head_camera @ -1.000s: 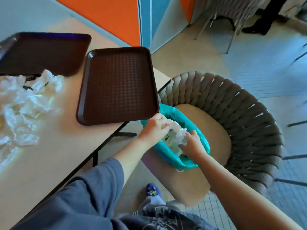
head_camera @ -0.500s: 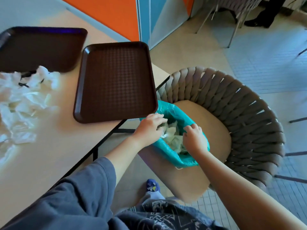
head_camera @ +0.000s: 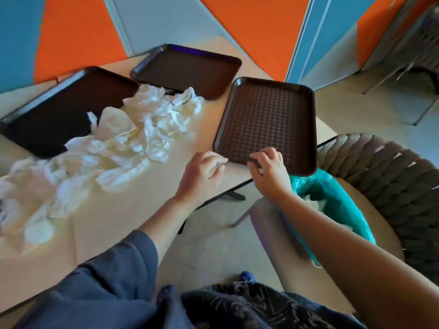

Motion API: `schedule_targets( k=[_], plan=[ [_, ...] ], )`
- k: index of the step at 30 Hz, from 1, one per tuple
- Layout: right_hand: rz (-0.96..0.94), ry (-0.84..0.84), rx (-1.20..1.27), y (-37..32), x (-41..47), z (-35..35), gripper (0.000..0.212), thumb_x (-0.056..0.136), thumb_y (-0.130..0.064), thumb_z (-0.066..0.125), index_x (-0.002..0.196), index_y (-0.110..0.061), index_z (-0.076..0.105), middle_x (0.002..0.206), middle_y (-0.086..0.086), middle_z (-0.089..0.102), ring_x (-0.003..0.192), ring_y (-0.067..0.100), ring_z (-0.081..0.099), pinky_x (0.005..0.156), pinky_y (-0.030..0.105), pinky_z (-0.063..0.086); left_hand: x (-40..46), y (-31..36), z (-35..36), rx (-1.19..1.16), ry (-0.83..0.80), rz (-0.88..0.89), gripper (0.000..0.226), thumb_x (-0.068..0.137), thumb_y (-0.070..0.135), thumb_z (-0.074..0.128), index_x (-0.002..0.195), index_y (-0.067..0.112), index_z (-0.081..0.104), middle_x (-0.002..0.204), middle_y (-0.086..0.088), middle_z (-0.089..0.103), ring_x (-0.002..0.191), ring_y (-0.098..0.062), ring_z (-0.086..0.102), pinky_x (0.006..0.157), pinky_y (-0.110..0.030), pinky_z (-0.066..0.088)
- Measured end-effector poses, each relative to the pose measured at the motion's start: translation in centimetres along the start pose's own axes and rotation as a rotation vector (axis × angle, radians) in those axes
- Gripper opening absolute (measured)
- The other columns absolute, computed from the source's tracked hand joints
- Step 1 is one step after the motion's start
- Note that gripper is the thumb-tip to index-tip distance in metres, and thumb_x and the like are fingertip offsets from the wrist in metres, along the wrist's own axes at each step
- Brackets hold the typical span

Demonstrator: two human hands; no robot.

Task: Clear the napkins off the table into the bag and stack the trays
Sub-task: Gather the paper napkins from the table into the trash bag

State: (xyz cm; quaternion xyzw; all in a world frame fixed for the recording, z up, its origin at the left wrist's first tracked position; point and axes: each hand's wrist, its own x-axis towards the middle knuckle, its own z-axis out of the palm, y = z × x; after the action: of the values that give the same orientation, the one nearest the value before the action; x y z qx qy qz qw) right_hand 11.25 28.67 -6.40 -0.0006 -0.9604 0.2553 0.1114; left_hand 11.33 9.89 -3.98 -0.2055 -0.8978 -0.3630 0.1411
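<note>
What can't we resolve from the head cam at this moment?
- Bag contents: head view, the right forearm and the bag's own rim hide most of the inside.
- Napkins: head view, pile runs off the left edge; count unclear.
- Left tray: napkins cover its near corner.
- Left hand: blurred; whether it pinches a white scrap is unclear.
- Right hand: whether its fingertips touch the nearest tray is unclear.

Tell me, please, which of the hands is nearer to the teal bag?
Right. The right hand rests on the near tray's edge just beside the teal bag; the left hand is farther left over the table.
</note>
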Motion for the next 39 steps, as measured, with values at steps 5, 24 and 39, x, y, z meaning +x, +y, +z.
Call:
schedule_targets(
  k=[5, 24, 39],
  plan=[
    [-0.144, -0.149, 0.098, -10.0, -0.1, 5.7, 0.032, 0.089, -0.024, 0.056, 0.118, -0.01, 0.06, 0.116, 0.013, 0.055, 0.11, 0.032, 0.046, 0.093, 0.041, 0.041, -4.7, -6.3, -8.0, 0.059, 0.07, -0.189, 0.02, 0.085, 0.006, 0.061, 0.104, 0.006, 0.068, 0.101, -0.008, 0.064, 0.101, -0.023, 0.055, 0.091, -0.023, 0.039],
    [-0.609, -0.608, 0.116, -36.9, -7.5, 21.4, 0.049, 0.091, -0.029, 0.054, 0.138, -0.016, 0.042, 0.144, 0.003, 0.038, 0.131, 0.024, 0.032, 0.103, 0.038, 0.038, -25.1, -22.9, -27.6, 0.358, 0.295, -0.807, 0.024, 0.091, 0.014, 0.051, 0.111, 0.012, 0.064, 0.124, -0.009, 0.057, 0.119, -0.03, 0.047, 0.094, -0.043, 0.041],
    [-0.837, -0.577, -0.348, -37.2, -8.8, 23.7, 0.043, 0.086, -0.032, 0.059, 0.125, -0.018, 0.048, 0.129, -0.002, 0.045, 0.125, 0.023, 0.032, 0.094, 0.039, 0.028, -28.7, -25.4, -28.0, 0.22, 0.257, -0.737, 0.027, 0.083, -0.012, 0.052, 0.101, 0.001, 0.067, 0.095, -0.011, 0.058, 0.089, -0.022, 0.055, 0.074, -0.022, 0.036]
  ],
)
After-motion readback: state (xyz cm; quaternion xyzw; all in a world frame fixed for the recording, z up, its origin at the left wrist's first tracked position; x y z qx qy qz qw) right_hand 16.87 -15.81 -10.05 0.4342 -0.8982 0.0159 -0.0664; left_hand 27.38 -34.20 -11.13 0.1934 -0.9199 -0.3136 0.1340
